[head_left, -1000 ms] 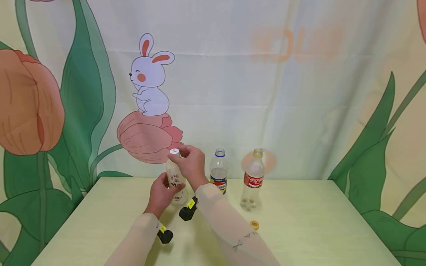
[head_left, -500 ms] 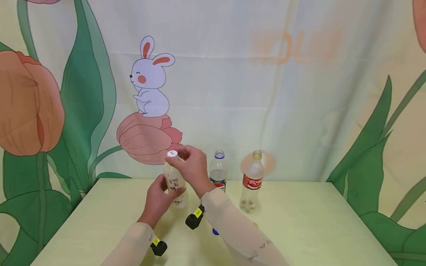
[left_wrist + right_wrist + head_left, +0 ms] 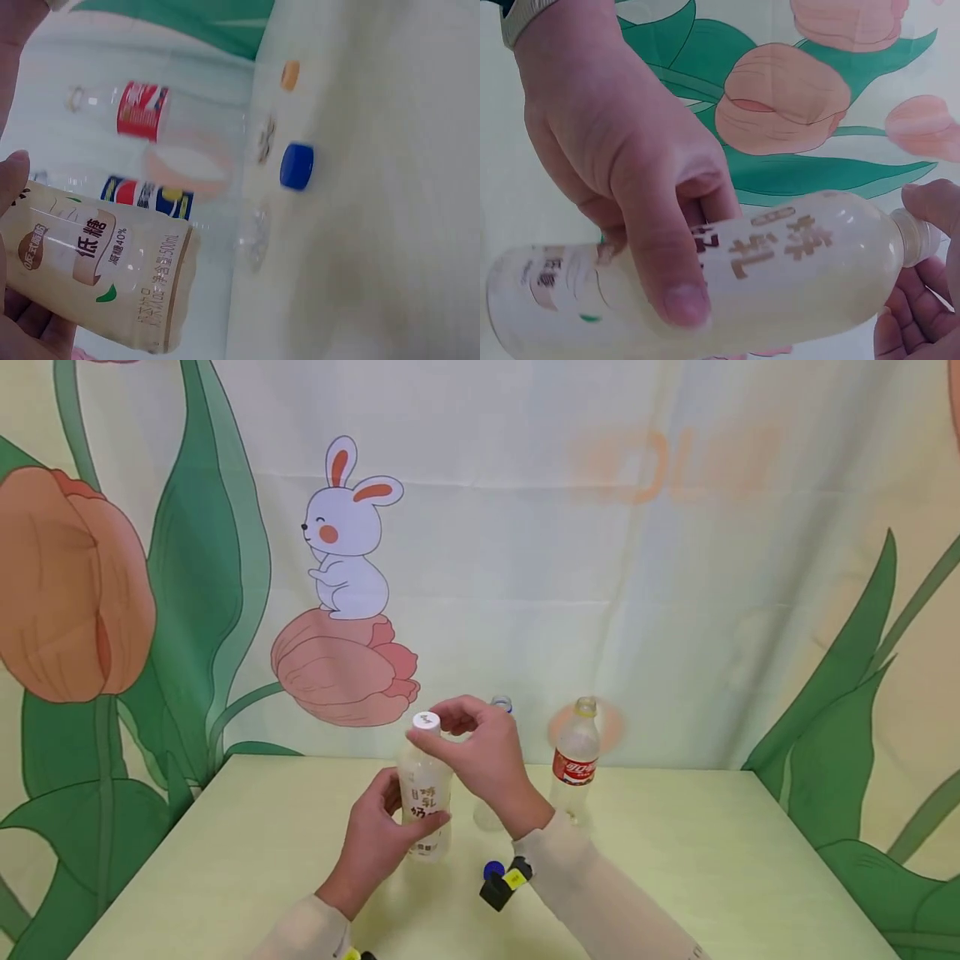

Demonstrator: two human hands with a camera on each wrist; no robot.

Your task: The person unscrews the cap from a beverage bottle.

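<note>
Left hand (image 3: 377, 833) grips bottle (image 3: 423, 781), right hand (image 3: 489, 753) pinches cap (image 3: 426, 722)

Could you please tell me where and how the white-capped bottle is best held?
It's probably best to grip the white-capped bottle around the middle of its body, coming from the person's left, as the left hand does: the body there is broad and rounded, and its capped end points up, where the right hand holds the narrower white cap.
</note>
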